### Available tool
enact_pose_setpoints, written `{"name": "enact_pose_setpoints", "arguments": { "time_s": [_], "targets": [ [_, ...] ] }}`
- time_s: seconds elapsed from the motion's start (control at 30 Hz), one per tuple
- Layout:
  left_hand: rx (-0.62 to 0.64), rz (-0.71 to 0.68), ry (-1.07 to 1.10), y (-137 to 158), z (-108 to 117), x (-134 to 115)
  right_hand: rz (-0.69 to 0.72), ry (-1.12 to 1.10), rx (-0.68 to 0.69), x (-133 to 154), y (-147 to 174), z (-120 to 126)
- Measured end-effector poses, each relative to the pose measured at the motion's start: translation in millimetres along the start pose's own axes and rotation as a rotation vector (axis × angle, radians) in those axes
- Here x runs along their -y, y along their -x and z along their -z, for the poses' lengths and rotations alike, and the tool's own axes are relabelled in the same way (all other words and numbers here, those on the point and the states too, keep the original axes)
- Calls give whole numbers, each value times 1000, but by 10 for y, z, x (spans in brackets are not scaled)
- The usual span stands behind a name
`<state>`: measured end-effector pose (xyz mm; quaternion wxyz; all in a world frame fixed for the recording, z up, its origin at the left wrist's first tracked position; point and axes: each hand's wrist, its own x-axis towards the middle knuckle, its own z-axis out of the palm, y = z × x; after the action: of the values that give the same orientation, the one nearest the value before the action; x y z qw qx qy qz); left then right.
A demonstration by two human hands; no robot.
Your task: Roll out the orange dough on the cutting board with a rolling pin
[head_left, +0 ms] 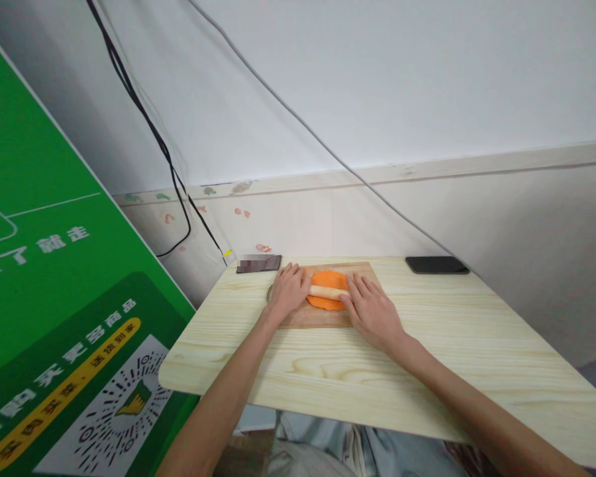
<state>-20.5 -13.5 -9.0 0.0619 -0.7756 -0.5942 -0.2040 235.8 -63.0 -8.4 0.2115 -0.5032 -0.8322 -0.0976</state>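
A flat, roundish sheet of orange dough (322,303) lies on a wooden cutting board (322,321). Across it rests a pale wooden rolling pin (328,292). My left hand (289,289) is closed over the pin's left end, at the left side of the board. The pin's right end is under my right hand (375,308), fingers bent over it and thumb along the near side. Both ends of the pin are hidden by my hands. The dough shows above and below the pin, between the two hands.
At the back of the light wood table (298,371) lie a dark phone (259,264) on the left and a black phone (436,265) on the right. A green banner (69,265) stands at the left. Black cables (149,122) and a grey cable (298,116) hang before the wall.
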Motion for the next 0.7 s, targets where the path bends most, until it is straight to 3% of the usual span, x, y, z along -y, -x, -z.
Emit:
{"name": "enact_pose_setpoints", "arguments": {
  "time_s": [0.2,0.53,0.7],
  "targets": [
    [-9,-29,11,-13,33,-36,16,-32,32,38,205,2],
    [-20,21,78,-53,-9,-29,-62,82,176,-215,-608,52],
    [-12,16,91,-48,5,-18,-52,123,158,-161,-528,60]
  ]
}}
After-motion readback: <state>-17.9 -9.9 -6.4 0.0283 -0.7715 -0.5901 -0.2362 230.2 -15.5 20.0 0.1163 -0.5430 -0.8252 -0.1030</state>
